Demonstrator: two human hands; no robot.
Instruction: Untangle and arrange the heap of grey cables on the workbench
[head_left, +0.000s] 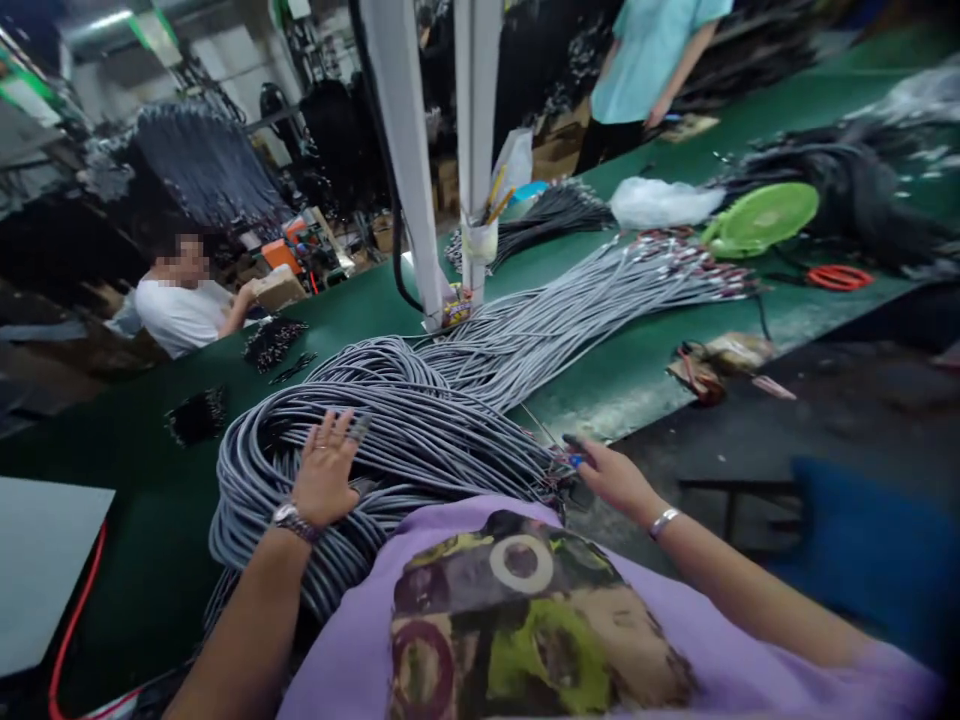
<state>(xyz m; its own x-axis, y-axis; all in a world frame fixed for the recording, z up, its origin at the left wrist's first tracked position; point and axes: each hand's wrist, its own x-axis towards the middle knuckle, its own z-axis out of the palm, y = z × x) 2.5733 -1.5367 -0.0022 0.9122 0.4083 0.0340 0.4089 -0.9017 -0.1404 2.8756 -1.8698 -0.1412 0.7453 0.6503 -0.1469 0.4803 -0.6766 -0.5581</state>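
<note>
My left hand point(324, 478) lies flat, fingers spread, on the grey cable bundle point(390, 430) on the bench point(150, 540). My right hand point(611, 475) pinches its wire ends. Heavy, floppy, I judge; grip near ends.

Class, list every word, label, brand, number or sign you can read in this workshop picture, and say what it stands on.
No text here can be read.
Shirt print: shapes and a ring, no legible letters.
Small packet at the white post's foot: printed, but too blurred to read.
Cardboard boxes at the back: any markings are too small.
</note>
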